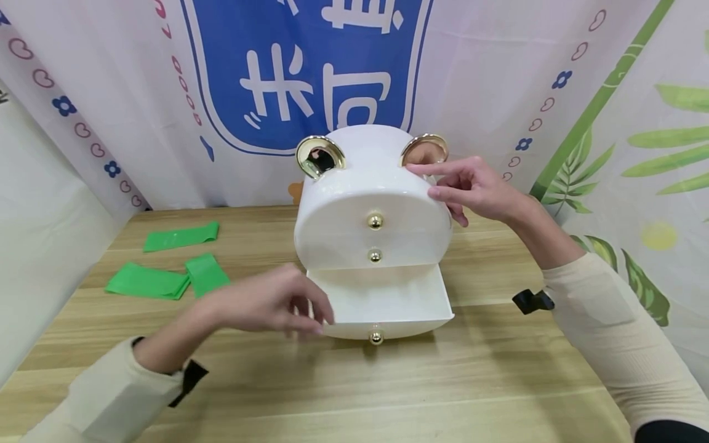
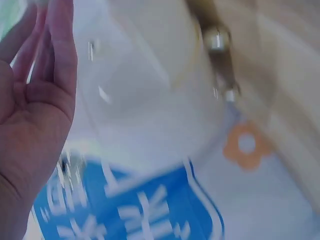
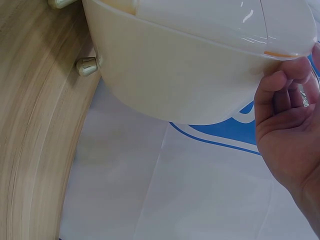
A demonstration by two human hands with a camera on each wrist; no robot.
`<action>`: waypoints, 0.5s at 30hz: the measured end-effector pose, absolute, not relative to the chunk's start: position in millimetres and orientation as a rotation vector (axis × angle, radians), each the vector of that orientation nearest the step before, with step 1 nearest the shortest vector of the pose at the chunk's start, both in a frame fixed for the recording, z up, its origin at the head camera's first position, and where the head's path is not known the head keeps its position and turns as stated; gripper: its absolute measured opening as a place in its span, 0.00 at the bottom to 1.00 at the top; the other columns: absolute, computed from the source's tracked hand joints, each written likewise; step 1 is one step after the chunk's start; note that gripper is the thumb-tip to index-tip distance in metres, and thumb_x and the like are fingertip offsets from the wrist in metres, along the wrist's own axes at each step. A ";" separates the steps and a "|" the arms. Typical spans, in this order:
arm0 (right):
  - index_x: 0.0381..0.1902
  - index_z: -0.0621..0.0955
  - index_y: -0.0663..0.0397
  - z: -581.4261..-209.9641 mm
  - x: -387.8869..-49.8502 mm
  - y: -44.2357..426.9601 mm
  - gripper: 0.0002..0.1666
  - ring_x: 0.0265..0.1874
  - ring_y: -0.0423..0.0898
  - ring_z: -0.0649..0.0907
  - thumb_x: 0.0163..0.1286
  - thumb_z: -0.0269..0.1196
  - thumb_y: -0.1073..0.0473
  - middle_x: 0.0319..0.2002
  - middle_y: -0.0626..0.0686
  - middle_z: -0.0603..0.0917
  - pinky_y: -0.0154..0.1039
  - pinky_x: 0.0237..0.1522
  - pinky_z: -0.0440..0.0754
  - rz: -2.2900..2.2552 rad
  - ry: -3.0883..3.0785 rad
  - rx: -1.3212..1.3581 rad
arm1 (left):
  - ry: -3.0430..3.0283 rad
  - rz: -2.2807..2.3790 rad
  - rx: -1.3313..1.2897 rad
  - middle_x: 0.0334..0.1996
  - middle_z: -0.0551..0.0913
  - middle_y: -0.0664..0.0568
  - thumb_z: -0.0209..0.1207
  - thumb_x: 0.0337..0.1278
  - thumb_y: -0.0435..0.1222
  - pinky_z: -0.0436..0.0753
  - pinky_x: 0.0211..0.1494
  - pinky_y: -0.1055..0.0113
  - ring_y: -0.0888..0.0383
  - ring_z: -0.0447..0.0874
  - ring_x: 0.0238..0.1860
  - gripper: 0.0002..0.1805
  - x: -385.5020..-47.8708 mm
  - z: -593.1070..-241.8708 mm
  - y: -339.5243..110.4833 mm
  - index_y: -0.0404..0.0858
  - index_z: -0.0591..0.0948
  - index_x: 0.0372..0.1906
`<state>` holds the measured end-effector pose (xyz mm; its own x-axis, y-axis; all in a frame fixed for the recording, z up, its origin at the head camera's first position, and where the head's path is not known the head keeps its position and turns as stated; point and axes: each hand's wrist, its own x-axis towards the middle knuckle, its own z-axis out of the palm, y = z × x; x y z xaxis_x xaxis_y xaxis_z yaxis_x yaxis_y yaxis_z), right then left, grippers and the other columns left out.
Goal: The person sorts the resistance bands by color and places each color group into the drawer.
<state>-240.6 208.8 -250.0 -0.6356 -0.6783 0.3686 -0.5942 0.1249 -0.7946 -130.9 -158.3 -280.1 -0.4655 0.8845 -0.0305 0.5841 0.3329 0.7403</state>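
On the wooden table stands a glossy white storage box (image 1: 371,178) with a rounded top, two gold ears (image 1: 321,157) and gold knobs. Its bottom drawer (image 1: 382,295) is pulled out and nothing shows inside. My left hand (image 1: 271,301) hovers at the drawer's front left corner, fingers loosely bent and holding nothing; contact is unclear. My right hand (image 1: 471,187) rests on the box's upper right, index finger by the right ear and thumb on the front edge. The right wrist view shows those fingertips at the box wall (image 3: 190,70). In the left wrist view the box (image 2: 130,125) is blurred.
Several green folded strips (image 1: 181,237) lie on the table (image 1: 388,394) left of the box. A printed white and blue cloth (image 1: 460,80) hangs right behind it. A leaf-patterned cloth (image 1: 659,203) is at the right.
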 end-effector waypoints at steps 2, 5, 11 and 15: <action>0.67 0.82 0.45 -250.2 -240.9 209.1 0.29 0.07 0.46 0.74 0.73 0.59 0.74 0.15 0.57 0.77 0.37 0.11 0.74 -1.554 2.287 -1.298 | 2.206 0.950 1.194 0.29 0.87 0.58 0.68 0.64 0.32 0.84 0.25 0.67 0.61 0.86 0.24 0.04 -137.1 -270.4 -174.2 0.36 0.89 0.41; 0.67 0.82 0.47 -250.4 -241.2 209.7 0.29 0.07 0.46 0.74 0.73 0.59 0.74 0.14 0.57 0.77 0.38 0.11 0.73 -1.555 2.283 -1.297 | 2.300 0.962 1.094 0.26 0.85 0.59 0.69 0.64 0.32 0.82 0.22 0.66 0.59 0.82 0.20 0.04 -147.9 -266.3 -196.3 0.37 0.89 0.41; 0.67 0.82 0.49 -250.4 -241.2 210.7 0.28 0.07 0.46 0.74 0.73 0.59 0.74 0.14 0.57 0.77 0.38 0.11 0.73 -1.560 2.281 -1.293 | 2.501 0.961 0.982 0.25 0.83 0.57 0.69 0.63 0.30 0.81 0.25 0.66 0.61 0.78 0.20 0.04 -176.9 -289.6 -242.3 0.34 0.87 0.40; 0.67 0.82 0.49 -250.0 -241.2 209.6 0.28 0.07 0.46 0.74 0.74 0.59 0.73 0.14 0.57 0.76 0.38 0.11 0.73 -1.557 2.288 -1.288 | 2.634 0.865 0.886 0.25 0.82 0.57 0.70 0.61 0.29 0.80 0.28 0.67 0.64 0.77 0.23 0.03 -193.1 -312.6 -274.7 0.33 0.87 0.38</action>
